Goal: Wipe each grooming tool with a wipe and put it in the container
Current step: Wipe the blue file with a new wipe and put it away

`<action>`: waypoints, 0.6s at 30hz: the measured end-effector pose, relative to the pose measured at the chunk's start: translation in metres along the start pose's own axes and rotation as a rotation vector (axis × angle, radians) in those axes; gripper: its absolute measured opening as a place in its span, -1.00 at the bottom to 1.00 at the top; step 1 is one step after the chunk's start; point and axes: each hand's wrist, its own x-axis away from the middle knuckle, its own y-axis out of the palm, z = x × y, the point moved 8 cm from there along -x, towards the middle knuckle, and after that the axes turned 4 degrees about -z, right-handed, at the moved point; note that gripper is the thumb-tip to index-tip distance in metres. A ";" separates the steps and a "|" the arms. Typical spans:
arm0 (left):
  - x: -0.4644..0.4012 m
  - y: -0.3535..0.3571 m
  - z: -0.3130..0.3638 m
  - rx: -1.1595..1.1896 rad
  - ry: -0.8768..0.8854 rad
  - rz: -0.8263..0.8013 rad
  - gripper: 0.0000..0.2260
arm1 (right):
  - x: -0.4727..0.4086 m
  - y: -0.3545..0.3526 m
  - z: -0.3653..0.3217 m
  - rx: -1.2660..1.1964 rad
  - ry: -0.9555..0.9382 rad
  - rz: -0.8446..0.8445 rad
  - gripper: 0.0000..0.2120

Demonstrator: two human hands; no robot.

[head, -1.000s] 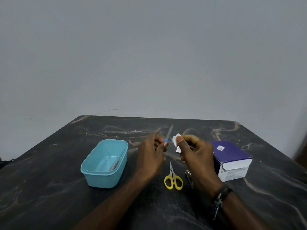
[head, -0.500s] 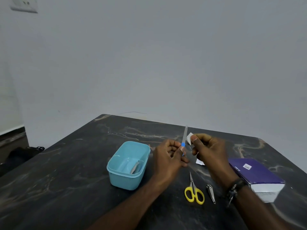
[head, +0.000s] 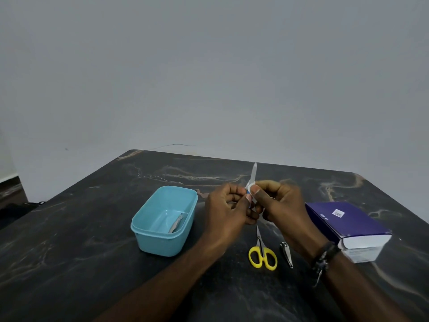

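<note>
My left hand (head: pixel 228 205) pinches the blue handle of a thin metal nail file (head: pixel 253 174), whose blade points up and away. My right hand (head: pixel 278 208) pinches a small white wipe (head: pixel 249 188) around the base of the blade. The two hands touch above the dark marble table (head: pixel 92 240). A light blue container (head: pixel 162 242) stands to the left with one metal tool (head: pixel 176 223) lying inside. Yellow-handled scissors (head: pixel 262 252) and a metal nail clipper (head: pixel 286 254) lie on the table below my hands.
A purple and white box (head: pixel 348 226) sits at the right, close to my right wrist, which wears a dark bracelet (head: pixel 325 256). A plain grey wall rises behind the table. The table's far edge runs just beyond the file tip.
My right hand has brought the wipe onto the file's blade; before, the wipe was held a little apart from it. The camera view has shifted.
</note>
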 end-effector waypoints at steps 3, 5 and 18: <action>0.001 0.000 -0.001 0.005 -0.010 -0.017 -0.90 | 0.002 0.001 0.004 -0.016 0.036 -0.032 -0.89; 0.002 0.004 -0.002 0.011 -0.026 -0.069 -0.91 | 0.002 -0.002 0.006 -0.025 0.049 0.005 -0.87; 0.006 0.011 0.003 0.027 -0.044 -0.158 -0.93 | 0.010 -0.006 0.004 -0.201 0.078 0.171 -0.89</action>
